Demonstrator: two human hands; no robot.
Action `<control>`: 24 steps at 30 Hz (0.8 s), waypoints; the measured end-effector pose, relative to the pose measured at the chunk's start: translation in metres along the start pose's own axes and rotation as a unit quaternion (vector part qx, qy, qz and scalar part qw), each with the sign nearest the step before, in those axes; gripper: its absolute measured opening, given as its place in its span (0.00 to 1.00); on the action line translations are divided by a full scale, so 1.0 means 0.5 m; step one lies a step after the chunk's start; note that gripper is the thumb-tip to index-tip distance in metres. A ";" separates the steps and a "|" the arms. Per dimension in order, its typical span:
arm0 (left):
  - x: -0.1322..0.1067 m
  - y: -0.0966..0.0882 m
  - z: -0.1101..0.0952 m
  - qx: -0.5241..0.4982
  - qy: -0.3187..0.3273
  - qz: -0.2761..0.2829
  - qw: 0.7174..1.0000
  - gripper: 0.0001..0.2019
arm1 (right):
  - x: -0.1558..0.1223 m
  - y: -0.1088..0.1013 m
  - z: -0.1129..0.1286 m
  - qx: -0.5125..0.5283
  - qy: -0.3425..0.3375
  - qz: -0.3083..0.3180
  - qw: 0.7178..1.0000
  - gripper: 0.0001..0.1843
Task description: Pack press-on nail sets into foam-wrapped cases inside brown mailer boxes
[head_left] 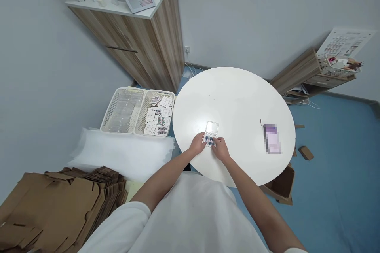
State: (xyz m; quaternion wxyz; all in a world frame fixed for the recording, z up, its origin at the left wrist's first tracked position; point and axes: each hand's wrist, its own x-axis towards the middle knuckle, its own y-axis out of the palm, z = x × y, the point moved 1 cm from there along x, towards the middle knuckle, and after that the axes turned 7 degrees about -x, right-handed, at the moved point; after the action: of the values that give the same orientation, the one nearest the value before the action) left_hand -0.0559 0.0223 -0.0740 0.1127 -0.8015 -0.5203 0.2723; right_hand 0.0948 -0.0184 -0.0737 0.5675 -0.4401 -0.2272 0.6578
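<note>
A small clear plastic case lies open on the round white table, its lid flipped away from me. Both hands meet at its near half, where a card of dark press-on nails sits. My left hand pinches the card's left edge with curled fingers. My right hand grips its right edge the same way.
A blurred purple-and-white packet lies on the table's right side. Two white baskets stand to the left, one with clear cases, one with nail cards. Flattened cardboard boxes and white foam sheets lie at lower left. Wooden cabinets stand behind.
</note>
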 end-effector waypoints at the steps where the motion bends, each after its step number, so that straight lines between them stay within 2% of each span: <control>1: 0.000 -0.001 -0.002 -0.005 0.001 0.002 1.000 0.23 | 0.001 -0.002 -0.002 0.010 0.003 -0.002 1.000 0.26; 5: -0.004 -0.005 -0.005 -0.007 -0.012 -0.001 1.000 0.24 | 0.018 -0.019 -0.019 0.059 0.031 -0.030 0.997 0.28; 9: -0.013 -0.004 0.001 0.009 -0.042 0.010 0.999 0.26 | 0.062 -0.048 -0.034 0.124 0.106 -0.063 0.985 0.28; 13: -0.012 0.001 0.004 0.032 -0.041 0.013 0.999 0.22 | 0.110 -0.065 -0.026 0.172 0.148 -0.051 0.973 0.25; 19: -0.006 0.005 0.003 0.038 -0.029 0.003 0.999 0.20 | 0.145 -0.063 -0.005 0.121 0.164 -0.056 0.977 0.21; 24: -0.007 0.008 0.005 0.039 -0.027 -0.002 0.999 0.21 | 0.151 -0.060 -0.009 0.130 0.147 -0.064 0.978 0.20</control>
State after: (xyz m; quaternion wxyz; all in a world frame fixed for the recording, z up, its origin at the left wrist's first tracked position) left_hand -0.0553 0.0174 -0.0766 0.1305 -0.7879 -0.5138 0.3135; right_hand 0.1172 0.0596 -0.0762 0.6877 -0.4396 -0.0814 0.5721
